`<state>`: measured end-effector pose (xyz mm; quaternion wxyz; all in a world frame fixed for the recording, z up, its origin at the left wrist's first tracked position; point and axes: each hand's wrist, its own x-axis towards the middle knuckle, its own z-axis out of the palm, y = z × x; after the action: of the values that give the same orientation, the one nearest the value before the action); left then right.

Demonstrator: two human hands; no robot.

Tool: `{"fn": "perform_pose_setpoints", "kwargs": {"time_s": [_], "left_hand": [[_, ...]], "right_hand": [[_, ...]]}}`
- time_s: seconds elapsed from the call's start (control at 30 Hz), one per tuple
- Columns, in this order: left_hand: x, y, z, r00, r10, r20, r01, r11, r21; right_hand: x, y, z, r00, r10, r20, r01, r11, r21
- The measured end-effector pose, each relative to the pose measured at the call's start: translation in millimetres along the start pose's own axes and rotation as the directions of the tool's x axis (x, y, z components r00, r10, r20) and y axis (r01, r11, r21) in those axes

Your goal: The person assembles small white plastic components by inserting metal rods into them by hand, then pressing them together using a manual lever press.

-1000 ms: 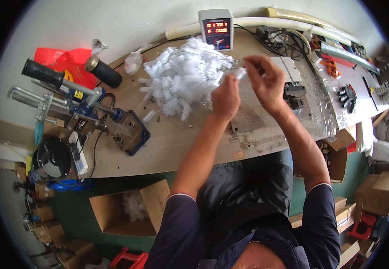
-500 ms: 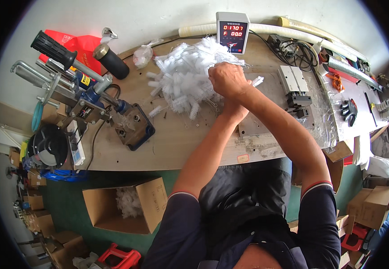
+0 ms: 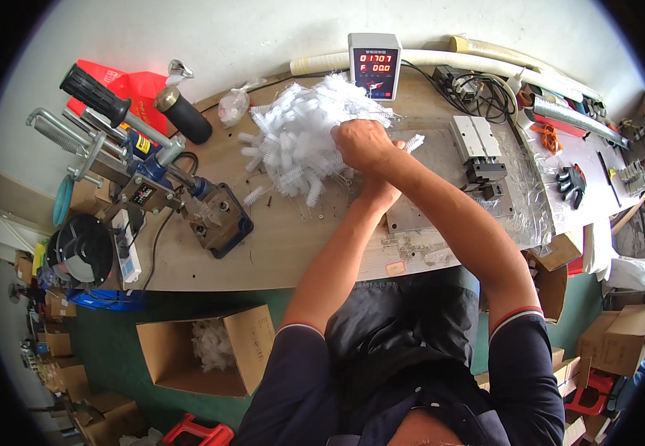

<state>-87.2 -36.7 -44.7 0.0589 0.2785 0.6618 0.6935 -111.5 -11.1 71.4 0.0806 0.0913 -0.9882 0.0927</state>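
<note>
"Well to the left of both hands, what stands on the counter?"

"A lever press with a black grip. Next, nearer the hands, come a dark flask and a small plastic bag."

"And right beside the hands?"

"A heap of white brushes, loosely tangled, just left of the right hand."

"Is that hand grasping anything?"

"I can't tell. It bends over the heap's right edge, knuckles up, with the fingertips hidden."

"What's beyond it?"

"A grey display box, lit in red, standing behind the heap."

"Where is the left hand, then?"

"Lower and slightly right, mostly covered by the right wrist crossing over it. It grasps a single brush, whose bristly end sticks out past that wrist."

"Anything farther right?"

"A metal fixture with black blocks, near the hands. Behind it, farther off, lies a tangle of black cables."
</note>
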Motion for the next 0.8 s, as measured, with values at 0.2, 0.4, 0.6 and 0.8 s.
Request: {"fn": "perform_pose_setpoints", "kwargs": {"time_s": [0.2,0.4,0.6,0.8], "left_hand": [[2,1,-6,0.976,-0.169,0.136,0.202,0.937,-0.284],[2,16,-3,0.948,0.302,-0.096,-0.293,0.951,0.097],[-2,25,-7,0.987,0.161,0.026,-0.146,0.792,0.593],[1,20,-8,0.964,0.262,0.045,-0.236,0.762,0.604]], "right_hand": [[-9,-1,0,0.998,0.005,-0.063,-0.004,1.0,0.008],[-44,5,-29,0.849,-0.014,-0.528,0.128,0.975,0.179],[-182,52,-46,0.752,0.521,-0.404,-0.155,0.735,0.66],[-297,94,-19,0.541,0.827,-0.153,-0.52,0.472,0.712]]}}
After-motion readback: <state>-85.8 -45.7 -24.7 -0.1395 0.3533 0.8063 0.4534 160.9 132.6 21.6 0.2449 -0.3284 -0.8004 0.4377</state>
